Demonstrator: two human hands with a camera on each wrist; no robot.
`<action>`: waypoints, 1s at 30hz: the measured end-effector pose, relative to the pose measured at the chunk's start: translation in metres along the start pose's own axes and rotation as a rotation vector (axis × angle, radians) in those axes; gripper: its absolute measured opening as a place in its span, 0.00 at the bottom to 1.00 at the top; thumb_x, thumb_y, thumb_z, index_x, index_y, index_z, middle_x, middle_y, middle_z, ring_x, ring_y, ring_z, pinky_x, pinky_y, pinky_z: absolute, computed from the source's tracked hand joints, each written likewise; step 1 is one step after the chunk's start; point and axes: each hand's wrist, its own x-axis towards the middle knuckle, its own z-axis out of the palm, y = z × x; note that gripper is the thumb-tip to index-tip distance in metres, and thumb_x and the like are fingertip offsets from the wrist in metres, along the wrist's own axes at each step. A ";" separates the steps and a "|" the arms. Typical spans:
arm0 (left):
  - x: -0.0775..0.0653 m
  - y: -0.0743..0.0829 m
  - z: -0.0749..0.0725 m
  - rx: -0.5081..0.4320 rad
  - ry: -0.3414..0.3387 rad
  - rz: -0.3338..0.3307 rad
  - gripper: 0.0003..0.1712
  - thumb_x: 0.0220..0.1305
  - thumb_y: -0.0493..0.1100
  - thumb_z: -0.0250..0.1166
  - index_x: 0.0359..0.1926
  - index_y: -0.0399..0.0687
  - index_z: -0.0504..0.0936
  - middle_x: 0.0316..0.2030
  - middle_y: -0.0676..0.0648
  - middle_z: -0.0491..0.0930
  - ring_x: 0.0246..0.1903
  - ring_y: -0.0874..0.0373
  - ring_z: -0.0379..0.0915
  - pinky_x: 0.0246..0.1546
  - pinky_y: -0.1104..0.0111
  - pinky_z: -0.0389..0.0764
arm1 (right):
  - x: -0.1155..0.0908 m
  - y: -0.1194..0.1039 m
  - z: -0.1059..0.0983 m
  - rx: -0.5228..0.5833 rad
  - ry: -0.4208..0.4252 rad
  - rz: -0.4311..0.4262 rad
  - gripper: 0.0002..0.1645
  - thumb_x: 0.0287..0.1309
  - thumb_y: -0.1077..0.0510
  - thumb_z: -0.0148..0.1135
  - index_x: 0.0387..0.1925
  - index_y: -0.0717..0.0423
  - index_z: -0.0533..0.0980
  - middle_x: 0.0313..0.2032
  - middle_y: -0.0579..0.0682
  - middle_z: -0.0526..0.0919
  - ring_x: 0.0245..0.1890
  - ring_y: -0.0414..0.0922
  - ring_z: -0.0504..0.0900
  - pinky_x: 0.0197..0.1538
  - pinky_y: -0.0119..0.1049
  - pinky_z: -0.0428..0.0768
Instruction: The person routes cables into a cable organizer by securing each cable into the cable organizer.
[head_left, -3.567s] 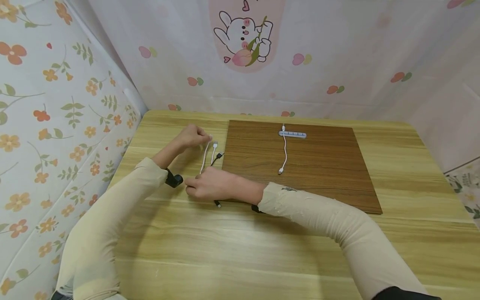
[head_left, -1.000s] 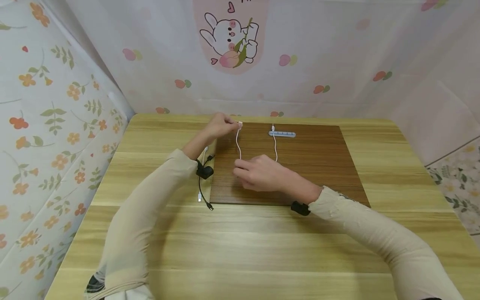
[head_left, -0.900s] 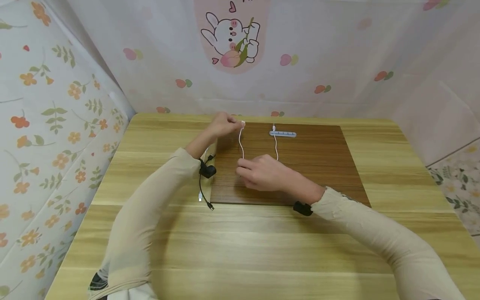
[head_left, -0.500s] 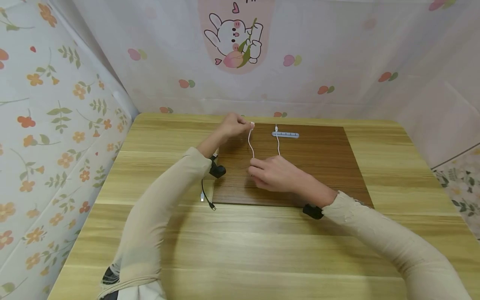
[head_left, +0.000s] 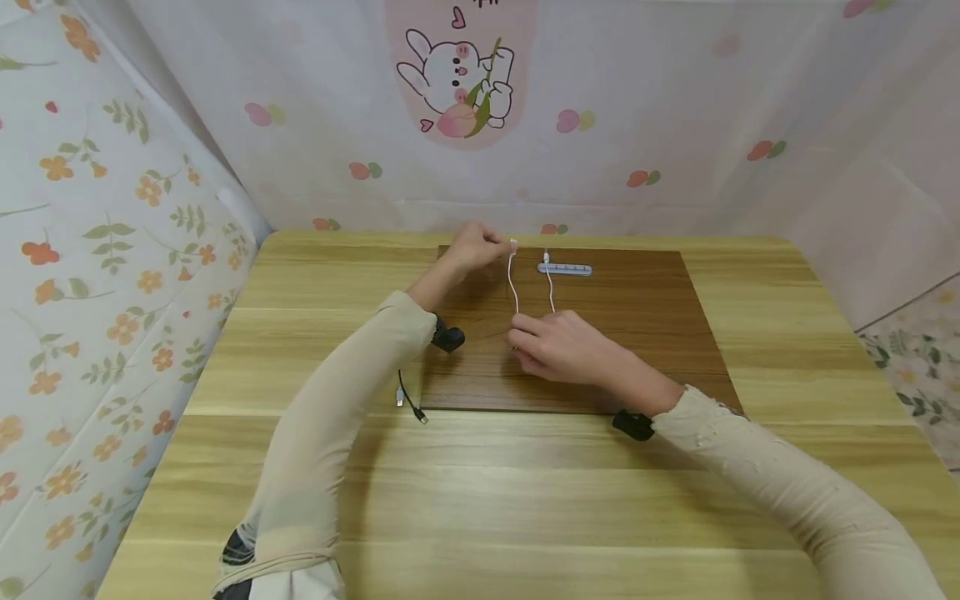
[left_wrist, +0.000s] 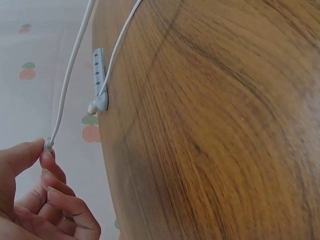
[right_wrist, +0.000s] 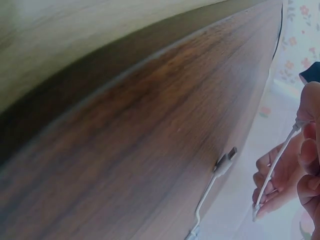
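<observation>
Between my two hands a short white charging cable (head_left: 513, 287) is stretched above the brown board. My left hand (head_left: 478, 247) pinches its far end between thumb and fingertip, as the left wrist view confirms at the cable's plug end (left_wrist: 48, 144). My right hand (head_left: 566, 348) grips the near end, fingers curled round it in the right wrist view. Just right of the held cable, a light blue cable clip strip (head_left: 568, 269) lies near the board's back edge. A second white cable (head_left: 551, 292) sits in its leftmost slot, with a loose plug (right_wrist: 227, 161) on the board.
The brown board (head_left: 480, 379) lies on a light wooden table (head_left: 480, 500). At the board's left edge are a black cable (head_left: 408, 396) and a white plug (head_left: 400, 397), partly hidden by my left arm. A patterned curtain (head_left: 637, 125) hangs behind the table.
Both hands have moved right from the cables at the table's left onto the board, carrying the white cable. Over the last second they have drifted further right towards the clip strip.
</observation>
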 end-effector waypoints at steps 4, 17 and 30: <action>0.001 0.004 0.003 -0.018 0.011 -0.021 0.15 0.60 0.50 0.65 0.38 0.43 0.85 0.42 0.47 0.79 0.42 0.57 0.72 0.39 0.66 0.72 | -0.003 0.001 -0.003 -0.004 0.002 0.014 0.04 0.54 0.61 0.59 0.31 0.55 0.71 0.30 0.46 0.67 0.13 0.38 0.62 0.16 0.31 0.60; 0.008 0.013 0.013 -0.019 0.003 -0.017 0.16 0.62 0.48 0.64 0.42 0.41 0.83 0.44 0.46 0.78 0.44 0.53 0.72 0.43 0.62 0.73 | -0.015 0.006 -0.007 -0.007 -0.002 0.051 0.04 0.54 0.61 0.60 0.31 0.54 0.72 0.30 0.46 0.67 0.14 0.37 0.62 0.16 0.30 0.61; 0.018 0.023 0.027 -0.050 0.001 0.018 0.15 0.61 0.48 0.65 0.41 0.41 0.83 0.37 0.47 0.78 0.39 0.54 0.73 0.37 0.65 0.73 | -0.029 0.011 -0.012 -0.023 -0.007 0.089 0.07 0.53 0.62 0.62 0.30 0.53 0.71 0.29 0.46 0.67 0.13 0.36 0.63 0.16 0.30 0.62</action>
